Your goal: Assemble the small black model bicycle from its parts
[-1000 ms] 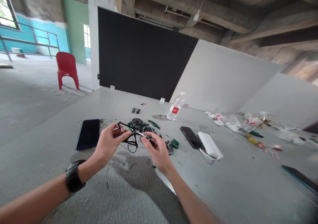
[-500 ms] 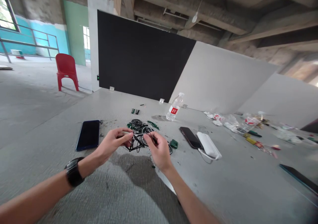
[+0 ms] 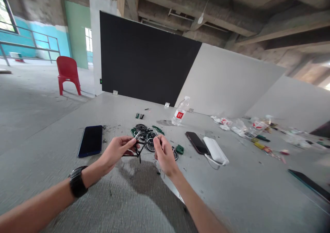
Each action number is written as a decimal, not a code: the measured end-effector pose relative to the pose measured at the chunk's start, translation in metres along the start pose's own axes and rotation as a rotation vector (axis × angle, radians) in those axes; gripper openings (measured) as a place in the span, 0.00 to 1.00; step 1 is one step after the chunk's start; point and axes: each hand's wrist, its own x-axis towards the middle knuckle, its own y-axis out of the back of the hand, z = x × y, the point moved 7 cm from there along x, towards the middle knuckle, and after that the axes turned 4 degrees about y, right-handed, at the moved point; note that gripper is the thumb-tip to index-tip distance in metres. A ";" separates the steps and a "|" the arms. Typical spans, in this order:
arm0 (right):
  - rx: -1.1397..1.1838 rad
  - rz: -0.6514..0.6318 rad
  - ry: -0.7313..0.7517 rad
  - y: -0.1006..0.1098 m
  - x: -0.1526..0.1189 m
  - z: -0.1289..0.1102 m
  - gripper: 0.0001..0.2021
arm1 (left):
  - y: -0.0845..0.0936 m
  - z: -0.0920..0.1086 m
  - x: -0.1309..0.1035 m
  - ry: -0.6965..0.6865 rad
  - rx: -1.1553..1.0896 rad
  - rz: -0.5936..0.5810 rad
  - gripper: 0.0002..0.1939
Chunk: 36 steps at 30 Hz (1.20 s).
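My left hand [image 3: 119, 149], with a black watch on its wrist, pinches a small black model bicycle frame [image 3: 139, 151] between thumb and fingers. The frame is tilted above the tabletop. Just to its right, my right hand [image 3: 165, 154] is closed in a pinch; whatever lies between its fingertips is too small to make out. Behind the hands lie small spoked wheels [image 3: 141, 127] and dark green parts [image 3: 157, 129]. Beside the right hand are a green block-like piece [image 3: 179, 149] and another wheel [image 3: 175, 154], partly covered by that hand.
A dark phone [image 3: 90, 140] lies at left. To the right are another phone [image 3: 197, 143], a white power bank [image 3: 216, 151] with a cable, and a water bottle [image 3: 180, 112]. Wrappers [image 3: 239, 128] litter the far right. A black panel [image 3: 146, 59] rises behind.
The bicycle frame has turned in my left hand and sits lower left. My right hand has drawn slightly right, widening the gap between the hands.
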 end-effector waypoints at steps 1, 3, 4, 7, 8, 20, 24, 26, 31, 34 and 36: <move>-0.004 -0.025 0.016 -0.002 0.000 -0.001 0.17 | 0.004 -0.002 0.001 0.011 -0.040 0.028 0.15; -0.049 -0.079 0.075 -0.007 -0.001 -0.004 0.19 | 0.010 -0.005 0.002 0.022 -0.099 0.066 0.16; -0.088 -0.103 0.103 -0.010 -0.002 -0.006 0.20 | 0.012 -0.006 0.003 0.019 -0.116 0.073 0.16; -0.171 -0.152 0.134 -0.018 -0.004 -0.008 0.20 | 0.010 -0.004 0.003 0.011 -0.130 0.046 0.14; -0.172 -0.159 0.133 -0.019 -0.004 -0.008 0.20 | 0.008 -0.003 0.002 0.011 -0.128 0.035 0.14; -0.499 -0.006 0.172 0.032 0.013 0.006 0.14 | 0.038 0.002 0.004 -0.035 -0.204 0.322 0.15; -0.555 -0.052 0.171 0.030 0.014 0.013 0.13 | 0.040 0.002 0.005 -0.041 -0.228 0.327 0.15; -0.555 -0.064 0.181 0.027 0.014 0.013 0.12 | 0.039 0.001 0.006 -0.033 -0.254 0.301 0.16; -0.532 -0.079 0.201 0.021 0.011 0.009 0.12 | 0.036 -0.003 0.006 -0.005 -0.267 0.254 0.18; -0.526 -0.078 0.213 0.019 0.010 0.006 0.11 | 0.034 -0.003 0.005 0.001 -0.243 0.250 0.18; -0.533 -0.068 0.231 0.018 0.010 0.004 0.11 | 0.031 -0.003 0.005 0.004 -0.229 0.236 0.18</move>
